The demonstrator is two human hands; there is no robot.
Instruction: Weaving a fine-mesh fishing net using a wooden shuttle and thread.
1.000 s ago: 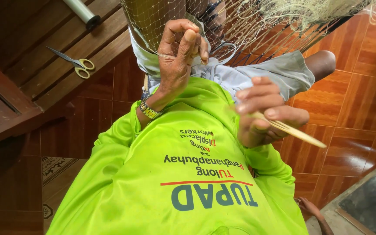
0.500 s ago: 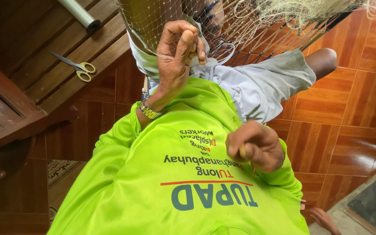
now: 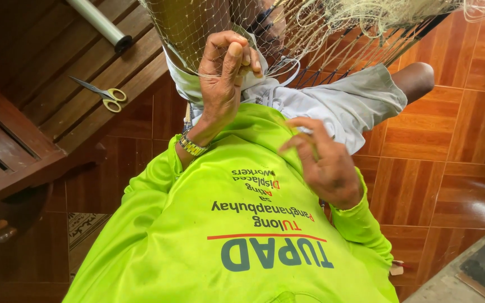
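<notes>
A fine pale fishing net hangs across the top of the view, over my lap in grey shorts. My left hand, with a metal wristwatch, is raised and pinches the net's mesh between thumb and fingers. Lower to the right, my right hand hovers over my bright green shirt, back toward the camera, fingers loosely curled and pointing up at the net. Whether that hand holds anything is hidden.
Yellow-handled scissors and a pale rolled tube lie on a dark wooden slatted bench at the left. Reddish-brown floor tiles lie on the right. A grey slab fills the bottom right corner.
My right hand held a thin bamboo netting needle out to the right, then pulled in as a fist, and now lifts toward the net with the needle out of sight. The left hand kept its pinch.
</notes>
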